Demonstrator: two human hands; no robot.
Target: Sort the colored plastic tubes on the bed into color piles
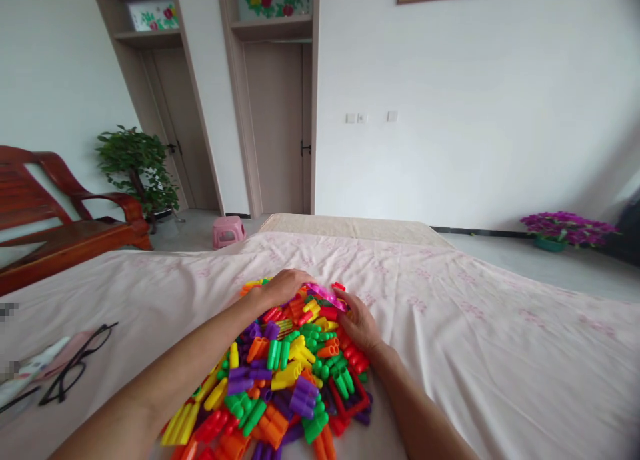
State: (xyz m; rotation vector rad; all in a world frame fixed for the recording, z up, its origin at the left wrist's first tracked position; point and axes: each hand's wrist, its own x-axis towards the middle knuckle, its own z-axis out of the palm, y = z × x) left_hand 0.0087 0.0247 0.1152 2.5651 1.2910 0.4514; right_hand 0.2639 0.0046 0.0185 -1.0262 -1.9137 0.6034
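Note:
At the far edge of a heap of colourful plastic building pieces [290,363], my left hand [286,288] reaches over from the left. Its fingertips close at the left end of a shiny pink plastic piece [325,295], though they are partly hidden. My right hand [359,321] holds the right end of this pink piece between bent fingers and thumb. The pieces below are tube-shaped, in green, yellow, orange, purple and red. A red square frame [367,401] lies at the heap's right side, under my right wrist.
A pale flowered cloth [480,353] covers the surface under the heap. Black glasses [75,373] and a white pen-like object [40,367] lie at left. Beyond stand a wooden bench [110,210], a pink stool [229,232], a green plant [135,167] and purple flowers [567,227].

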